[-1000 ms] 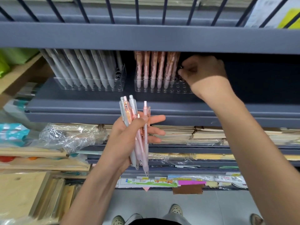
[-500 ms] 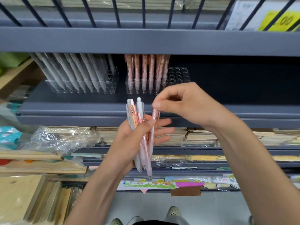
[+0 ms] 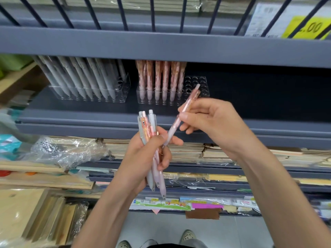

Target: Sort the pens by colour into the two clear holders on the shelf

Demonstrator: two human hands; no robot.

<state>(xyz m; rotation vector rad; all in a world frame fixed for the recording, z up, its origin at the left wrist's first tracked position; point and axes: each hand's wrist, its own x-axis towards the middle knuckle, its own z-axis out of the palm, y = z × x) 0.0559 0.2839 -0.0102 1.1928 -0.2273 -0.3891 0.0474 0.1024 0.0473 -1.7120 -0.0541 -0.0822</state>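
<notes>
Beyond the fingers (image 3: pixel 172 141) of both hands runs a grey metal shelf (image 3: pixel 250 97), and two clear holders stand side by side on it. The left holder (image 3: pixel 123 86), up and to the left of the left hand's fingers, is nearly full of grey pens (image 3: pixel 80 77) that lean back. The right holder (image 3: pixel 197 85), straight above those fingers, carries a row of pink pens (image 3: pixel 159 77) on its left side. Its right side has open holes, just above the right hand's fingers. Higher up, a barred rail (image 3: pixel 153 15) fronts the next shelf, with a yellow price tag (image 3: pixel 308 29) at far right. Below the fingers lie stacked notebooks (image 3: pixel 188 149), crumpled plastic wrap (image 3: pixel 62 149) off to the left, and pale floor (image 3: pixel 232 230) with two shoes (image 3: pixel 188 236).

The left hand (image 3: pixel 143 158) is raised, its fingers and thumb curled round a bundle of pens (image 3: pixel 147 126), grey and pink mixed, buttons up and tips down. The right hand (image 3: pixel 215 124) sits just to its right, thumb and fingers pinching a single pink pen (image 3: pixel 180 119) at mid-barrel. That pen slants, its button end up near the right holder's open holes. Its tip is down by the left forefinger; whether they touch is unclear.
</notes>
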